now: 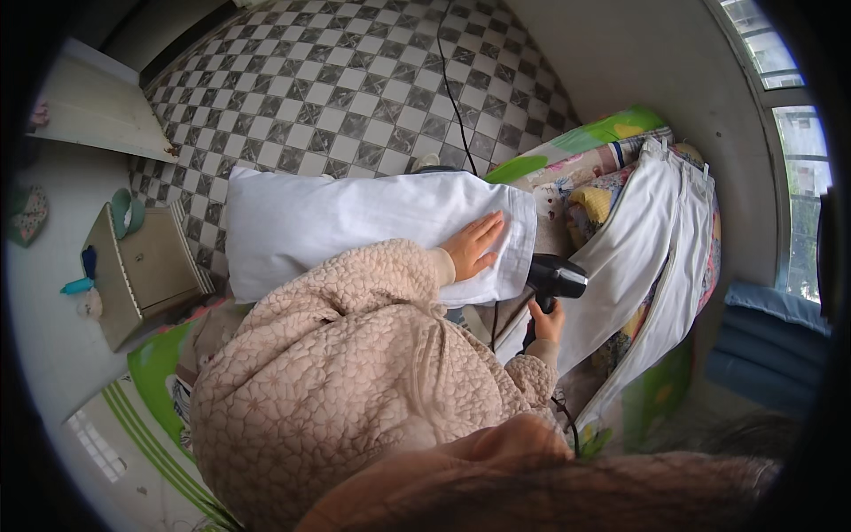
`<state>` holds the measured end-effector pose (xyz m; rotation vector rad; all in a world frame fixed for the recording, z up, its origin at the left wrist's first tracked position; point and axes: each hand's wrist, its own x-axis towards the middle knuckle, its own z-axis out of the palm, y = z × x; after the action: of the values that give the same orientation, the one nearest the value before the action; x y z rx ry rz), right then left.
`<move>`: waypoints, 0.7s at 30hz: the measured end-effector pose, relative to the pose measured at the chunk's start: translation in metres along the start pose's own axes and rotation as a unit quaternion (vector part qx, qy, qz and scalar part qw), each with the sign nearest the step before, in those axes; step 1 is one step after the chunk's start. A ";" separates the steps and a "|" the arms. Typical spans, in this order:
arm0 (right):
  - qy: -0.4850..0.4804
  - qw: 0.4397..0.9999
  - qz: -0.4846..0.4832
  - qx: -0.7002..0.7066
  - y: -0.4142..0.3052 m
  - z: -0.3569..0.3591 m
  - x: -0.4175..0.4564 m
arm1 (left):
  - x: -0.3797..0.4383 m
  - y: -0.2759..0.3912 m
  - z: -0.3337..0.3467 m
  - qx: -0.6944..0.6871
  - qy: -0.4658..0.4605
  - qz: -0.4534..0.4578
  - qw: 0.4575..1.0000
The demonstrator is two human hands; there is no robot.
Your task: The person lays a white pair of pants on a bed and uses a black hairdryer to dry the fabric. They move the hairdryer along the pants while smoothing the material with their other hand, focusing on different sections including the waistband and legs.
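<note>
A white pillow (332, 219) in its case lies across my lap. My left hand (473, 246) rests flat on it near the hemmed right end, palm down and fingers slightly spread. In my right hand (548, 320) is the handle of a black hair dryer (562, 276), whose nozzle points left at the pillowcase's hemmed edge. White trousers (638, 199) with clips at the waistband are spread to the right of the dryer, over patterned bedding.
A black cord (452, 93) runs over the checkered tile floor (346, 86). Patterned quilts (592, 203) lie on the bed at the right. A small cabinet (156, 259) stands at the left, and folded blue cloth (764, 352) is by the window.
</note>
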<state>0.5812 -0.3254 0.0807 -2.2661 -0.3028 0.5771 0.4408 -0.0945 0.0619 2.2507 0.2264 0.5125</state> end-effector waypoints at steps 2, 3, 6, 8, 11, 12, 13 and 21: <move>-0.007 0.999 -0.034 -0.023 0.008 -0.004 0.001 | 0.001 0.003 -0.003 -0.066 0.020 -0.003 0.998; -0.012 0.998 -0.054 -0.037 0.008 -0.006 0.003 | 0.001 0.001 -0.001 -0.060 0.024 0.001 0.998; -0.002 0.994 0.094 0.048 -0.040 0.007 -0.001 | -0.003 -0.009 0.010 -0.032 0.029 0.011 0.999; -0.011 0.987 0.119 0.104 -0.037 0.010 0.001 | -0.003 -0.014 0.014 -0.005 0.024 0.018 1.000; -0.033 0.994 0.061 0.087 0.001 0.004 0.002 | -0.003 -0.013 0.010 0.273 0.004 0.038 0.961; -0.046 0.995 0.050 0.073 0.006 0.001 0.001 | 0.002 0.003 -0.007 0.275 -0.076 -0.036 0.958; -0.061 0.993 0.059 0.080 0.004 -0.001 0.000 | 0.004 0.010 -0.018 0.268 -0.080 -0.072 0.957; 0.005 0.971 0.115 0.212 -0.007 0.021 0.000 | -0.001 0.000 -0.014 0.208 -0.105 -0.228 0.945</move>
<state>0.5703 -0.3078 0.0729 -1.8972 0.0867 0.6781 0.4337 -0.0854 0.0696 2.5194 0.7837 -0.0323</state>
